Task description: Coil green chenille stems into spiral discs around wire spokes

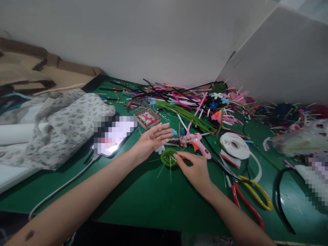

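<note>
My right hand (pixel 196 171) pinches the right edge of a flat green pipe-cleaner coil (pixel 169 158) between thumb and fingertips. Thin pale strands stick out from the coil's lower side. Just beyond the coil, my left hand (pixel 153 141) is open, palm turned partly up and fingers stretched, with nothing in it. A white flower-shaped piece (pixel 160 149) lies below its fingers, and a light blue one (pixel 174 132) is near its fingertips. Behind my right hand lies a pink hot glue gun (pixel 198 141) with an orange trigger and a small red light.
To the right are scissors (pixel 249 191) with red and yellow handles and a white ribbon roll (pixel 234 146). Pipe cleaners (pixel 176 109) are heaped along the back. A lit phone (pixel 115 136) with a cable, patterned cloth (pixel 74 119) and a cardboard box (pixel 69 73) are at left.
</note>
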The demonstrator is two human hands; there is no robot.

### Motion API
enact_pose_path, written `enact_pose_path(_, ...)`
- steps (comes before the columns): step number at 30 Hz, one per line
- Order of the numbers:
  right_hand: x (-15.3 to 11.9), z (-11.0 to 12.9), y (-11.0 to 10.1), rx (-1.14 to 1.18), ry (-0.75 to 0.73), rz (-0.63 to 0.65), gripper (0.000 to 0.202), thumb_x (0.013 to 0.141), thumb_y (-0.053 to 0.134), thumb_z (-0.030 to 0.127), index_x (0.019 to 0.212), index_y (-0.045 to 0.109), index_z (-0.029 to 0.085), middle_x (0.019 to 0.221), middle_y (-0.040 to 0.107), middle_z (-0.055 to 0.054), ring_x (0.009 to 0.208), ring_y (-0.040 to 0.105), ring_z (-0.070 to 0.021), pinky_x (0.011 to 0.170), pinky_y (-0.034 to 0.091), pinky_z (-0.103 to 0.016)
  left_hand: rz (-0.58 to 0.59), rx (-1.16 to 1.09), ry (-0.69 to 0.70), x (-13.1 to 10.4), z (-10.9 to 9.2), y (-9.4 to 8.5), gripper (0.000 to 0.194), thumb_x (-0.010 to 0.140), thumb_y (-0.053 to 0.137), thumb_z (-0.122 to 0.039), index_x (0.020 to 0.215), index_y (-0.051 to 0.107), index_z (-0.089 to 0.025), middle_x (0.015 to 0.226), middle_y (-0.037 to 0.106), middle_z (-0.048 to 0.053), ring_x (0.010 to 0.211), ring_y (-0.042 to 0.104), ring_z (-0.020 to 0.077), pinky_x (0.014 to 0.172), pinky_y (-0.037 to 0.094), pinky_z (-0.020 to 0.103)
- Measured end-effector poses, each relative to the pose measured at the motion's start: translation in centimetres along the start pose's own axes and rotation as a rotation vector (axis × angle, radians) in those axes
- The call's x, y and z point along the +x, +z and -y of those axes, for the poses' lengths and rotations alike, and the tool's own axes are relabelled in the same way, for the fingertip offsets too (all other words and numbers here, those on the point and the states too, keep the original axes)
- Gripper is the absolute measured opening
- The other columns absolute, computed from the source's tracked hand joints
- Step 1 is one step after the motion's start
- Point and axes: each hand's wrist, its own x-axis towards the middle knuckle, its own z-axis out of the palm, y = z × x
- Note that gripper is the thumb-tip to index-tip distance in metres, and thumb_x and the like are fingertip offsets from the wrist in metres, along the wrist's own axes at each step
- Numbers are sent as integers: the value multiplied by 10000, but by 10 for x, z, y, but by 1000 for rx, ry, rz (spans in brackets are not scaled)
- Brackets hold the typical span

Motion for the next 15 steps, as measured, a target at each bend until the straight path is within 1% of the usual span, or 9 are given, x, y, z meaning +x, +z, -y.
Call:
enact_pose_path(2,-3,2,3,27,-6,-6,122,821,609,191,817,730,194,749,751,-20,609,690,-162,577,556,-259,-4,5,8,1,1,-1,535,701,721,-46,1197,582,-189,1241,628,102,1142,596,234,964,462,316)
enact_pose_path(5,-7,5,7,45,-36,-7,122,818,618,193,838,738,188,773,758,-30,632,703,-169,583,565,-257,-28,43,6,1,-1,0,521,706,742,-86,1195,591,-182,1184,659,94,1072,632,213,934,478,302)
enact_pose_path(9,-7,4,4,39,-63,-64,133,822,614,205,848,745,211,817,763,-31,692,719,-184,640,583,-276,-113,115,-33,1,-3,2,497,671,776,-127,1142,624,-176,1043,713,78,960,666,193,832,506,276)
enact_pose_path(12,1,0,-5,51,19,-132,123,818,624,238,843,743,216,771,757,-25,640,709,-183,637,587,-291,-162,237,-70,1,-3,3,496,672,788,-190,1141,624,-193,881,731,42,785,671,162,670,502,242)
enact_pose_path(14,8,-4,-12,118,127,-201,116,807,644,269,836,736,204,733,748,-26,603,702,-183,616,588,-295,-160,311,-85,0,-3,4,439,712,769,-271,1124,633,-207,773,714,18,655,639,127,573,466,214)
enact_pose_path(15,11,-7,-15,175,184,-239,121,798,654,284,830,731,196,725,744,-29,595,701,-186,601,589,-294,-146,334,-83,-1,-2,5,394,747,741,-321,1112,639,-214,774,710,20,641,630,122,558,457,210)
